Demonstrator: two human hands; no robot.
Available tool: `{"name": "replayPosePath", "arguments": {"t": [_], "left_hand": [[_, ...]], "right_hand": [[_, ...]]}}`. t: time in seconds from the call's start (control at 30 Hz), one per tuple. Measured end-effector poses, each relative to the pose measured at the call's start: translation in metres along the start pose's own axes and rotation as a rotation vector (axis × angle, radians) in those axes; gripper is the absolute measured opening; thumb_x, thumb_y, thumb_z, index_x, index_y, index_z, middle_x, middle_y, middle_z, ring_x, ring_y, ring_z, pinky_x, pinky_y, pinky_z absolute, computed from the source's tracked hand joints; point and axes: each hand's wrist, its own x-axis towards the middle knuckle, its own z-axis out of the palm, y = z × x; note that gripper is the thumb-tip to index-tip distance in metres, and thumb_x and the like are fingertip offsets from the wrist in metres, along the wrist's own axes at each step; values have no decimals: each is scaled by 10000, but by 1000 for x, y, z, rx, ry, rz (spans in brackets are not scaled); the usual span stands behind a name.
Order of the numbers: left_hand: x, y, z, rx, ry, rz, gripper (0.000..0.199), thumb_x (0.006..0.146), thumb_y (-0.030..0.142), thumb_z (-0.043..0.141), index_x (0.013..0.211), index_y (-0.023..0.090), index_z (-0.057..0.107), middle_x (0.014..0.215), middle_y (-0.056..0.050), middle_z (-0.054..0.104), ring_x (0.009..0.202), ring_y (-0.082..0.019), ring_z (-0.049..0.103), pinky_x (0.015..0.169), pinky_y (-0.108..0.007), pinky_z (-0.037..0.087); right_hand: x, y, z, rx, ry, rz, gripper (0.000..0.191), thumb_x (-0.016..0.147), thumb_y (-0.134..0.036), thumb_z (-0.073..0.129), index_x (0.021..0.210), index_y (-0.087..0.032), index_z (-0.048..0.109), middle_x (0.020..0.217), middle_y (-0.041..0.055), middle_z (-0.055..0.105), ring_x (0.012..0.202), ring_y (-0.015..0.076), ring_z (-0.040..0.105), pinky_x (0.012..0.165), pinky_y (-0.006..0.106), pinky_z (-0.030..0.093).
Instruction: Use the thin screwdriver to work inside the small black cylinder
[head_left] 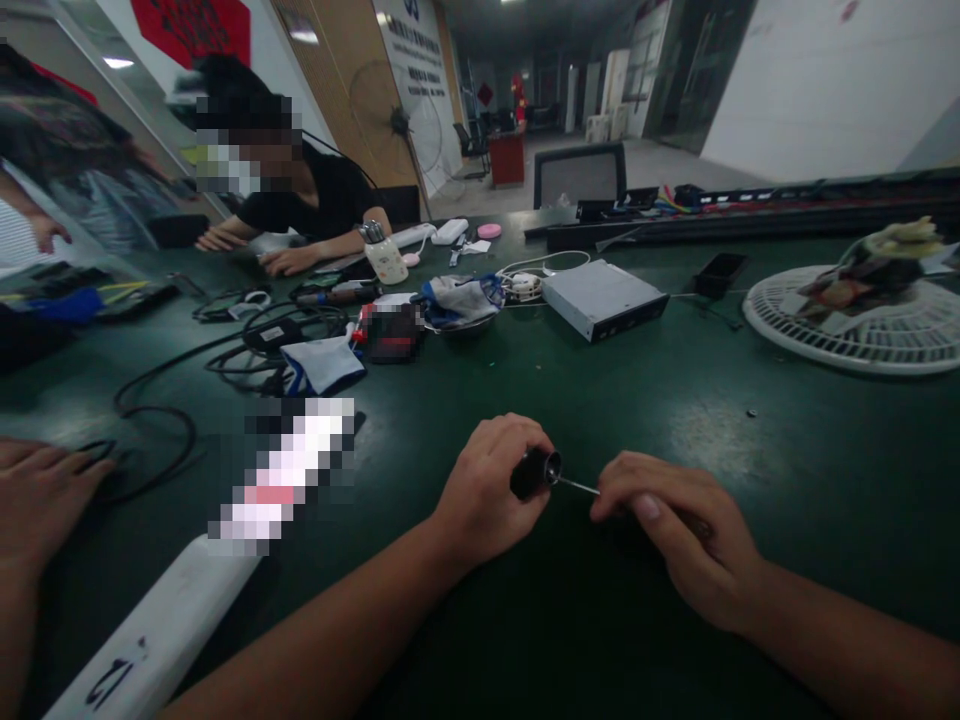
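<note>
Low over the dark green table (pixel 420 430), my left hand (pixel 491 487) is wrapped round a black cylindrical part (pixel 534 473), its round open end turned to the right. My right hand (pixel 679 520) grips a screwdriver with a thin metal shaft (pixel 579 486). The tip of the shaft is at the rim of the part's open end; whether it goes inside is too small to tell. Most of the screwdriver's handle is hidden by my right fingers.
Left of my forearm lies a long white object (pixel 161 620), beside another person's hand (pixel 45 500). Cables, a white cloth (pixel 324 364), a grey metal box (pixel 604 298) and a white fan grille (pixel 855 320) lie beyond. Across the table sits a person (pixel 322 205).
</note>
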Motion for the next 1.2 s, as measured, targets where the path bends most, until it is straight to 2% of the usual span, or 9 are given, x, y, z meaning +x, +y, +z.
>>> {"name": "replayPosePath", "arguments": {"t": [0.17,0.47,0.63,0.73,0.77,0.83,0.97,1.07,1.2], "left_hand": [[0,0,1,17,-16,6,354,736,27,642,1026,215,563,1015,-50,663,985,-236,624,847,-399,499],[1,1,1,31,-14,0,378,704,8,642,1016,208,568,997,-44,660,970,-239,619,839,-402,501],[0,0,3,90,38,-186,373,732,8,644,1038,203,557,1024,-53,643,963,-240,623,858,-428,529],[-1,-5,5,109,104,-316,417,760,25,660,1121,204,552,1066,-64,640,1001,-251,637,896,-462,547],[-1,-7,6,108,120,-349,430,771,32,665,1148,203,548,1077,-68,641,1012,-256,642,905,-473,550],[-1,-10,7,98,147,-400,433,797,49,671,1185,197,545,1097,-78,642,1029,-263,650,919,-490,556],[0,-11,8,96,185,-449,420,852,83,665,1245,187,559,1150,-86,628,1050,-256,653,936,-481,563],[0,-11,7,111,178,-447,416,877,96,659,1276,185,580,1182,-88,608,1052,-245,646,936,-457,565],[-1,-11,6,88,163,-439,401,885,94,667,1266,211,625,1174,-78,600,1028,-230,642,914,-437,569]], "right_hand": [[0,0,1,-112,103,89,283,1038,-217,434,955,-252,702,829,22,682,742,183,617,664,343,458],[-1,0,2,-15,31,77,158,991,-249,575,873,-224,676,751,21,666,675,174,634,601,320,466],[-9,7,2,46,180,61,169,1042,-262,510,1082,-264,674,715,-9,691,582,152,668,543,286,490],[-8,1,3,-62,-9,-92,146,1037,-251,529,1135,-265,636,705,-23,701,535,134,655,540,278,492],[-6,-3,4,-159,-110,-191,60,1004,-293,598,1032,-255,636,695,-17,702,574,154,665,560,298,491],[-3,-13,9,-284,-294,-359,195,956,-419,646,894,-238,611,732,15,724,611,180,659,547,329,469],[-3,-24,21,-361,-563,-440,116,969,-267,597,865,-219,613,778,25,737,615,166,602,523,324,421],[-4,-21,23,-324,-590,-346,55,939,-178,603,893,-209,599,835,53,742,697,182,637,588,318,477],[-4,-12,20,-268,-430,-160,175,891,-83,602,890,-233,511,911,49,727,759,171,658,624,297,505]]}}
